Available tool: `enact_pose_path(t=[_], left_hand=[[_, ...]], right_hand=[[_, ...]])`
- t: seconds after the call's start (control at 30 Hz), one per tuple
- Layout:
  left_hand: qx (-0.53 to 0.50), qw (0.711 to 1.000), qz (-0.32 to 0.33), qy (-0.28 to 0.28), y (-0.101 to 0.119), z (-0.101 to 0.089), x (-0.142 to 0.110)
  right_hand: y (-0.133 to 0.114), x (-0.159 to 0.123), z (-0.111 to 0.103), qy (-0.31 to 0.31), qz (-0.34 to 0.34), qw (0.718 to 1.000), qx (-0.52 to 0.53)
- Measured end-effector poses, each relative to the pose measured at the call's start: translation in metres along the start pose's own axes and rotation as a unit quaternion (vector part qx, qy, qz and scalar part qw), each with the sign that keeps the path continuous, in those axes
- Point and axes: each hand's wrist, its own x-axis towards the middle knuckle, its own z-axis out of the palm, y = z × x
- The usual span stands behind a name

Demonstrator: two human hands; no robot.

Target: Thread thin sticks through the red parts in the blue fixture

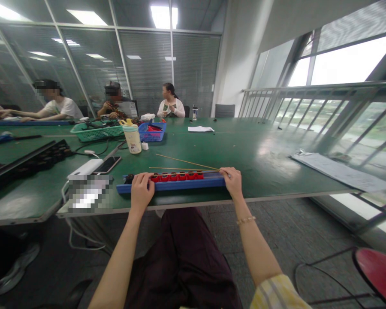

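My left hand (pixel 141 192) grips the near side of a long blue bar (pixel 176 185) at the front edge of the green table (pixel 251 171). My right hand (pixel 233 182) rests on the bar's right end, fingers curled over it. A row of several small red blocks (pixel 176 176) sits along the bar, and a dark lump (pixel 129 178) lies at its left end. Thin wooden sticks (pixel 186 164) lie just behind the bar, their right ends reaching my right hand.
A white power bank (pixel 85 167) and a smartphone (pixel 107 165) lie left of the bar. Behind them stand a cream bottle (pixel 132 137), a green basket (pixel 96 133) and a blue basket (pixel 152 132). Papers (pixel 341 171) lie at the right. Co-workers sit at the far end.
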Motion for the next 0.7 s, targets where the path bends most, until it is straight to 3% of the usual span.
enact_pose_path(t=[0.3, 0.7], left_hand=[[-0.024, 0.999, 0.031, -0.036, -0.0013, -0.0007, 0.0003], [-0.015, 0.999, 0.040, -0.029, -0.0022, 0.0000, -0.0001]], right_hand=[[-0.0017, 0.0004, -0.0008, -0.015, 0.012, 1.000, 0.003], [0.0003, 0.0002, -0.0013, 0.011, 0.020, 0.999, 0.048]])
